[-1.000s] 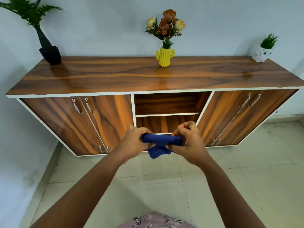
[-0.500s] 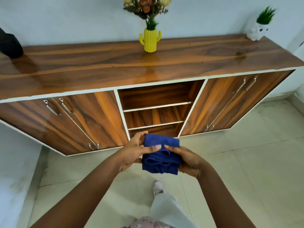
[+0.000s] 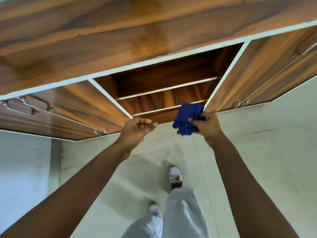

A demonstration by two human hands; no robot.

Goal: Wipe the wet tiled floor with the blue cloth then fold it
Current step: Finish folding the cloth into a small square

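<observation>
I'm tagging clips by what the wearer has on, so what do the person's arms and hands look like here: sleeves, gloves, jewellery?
Both forearms are bare right down to the frame edge: no sleeves in view. The left hand and right hand wear no gloves, and no watch, bracelet or ring shows on wrists or fingers. Nails are short and look unpainted.

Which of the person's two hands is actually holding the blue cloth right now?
The right hand: its fingers are closed around the bunched blue cloth. The left hand is held out beside it, apart from the cloth, with nothing in it.
</observation>
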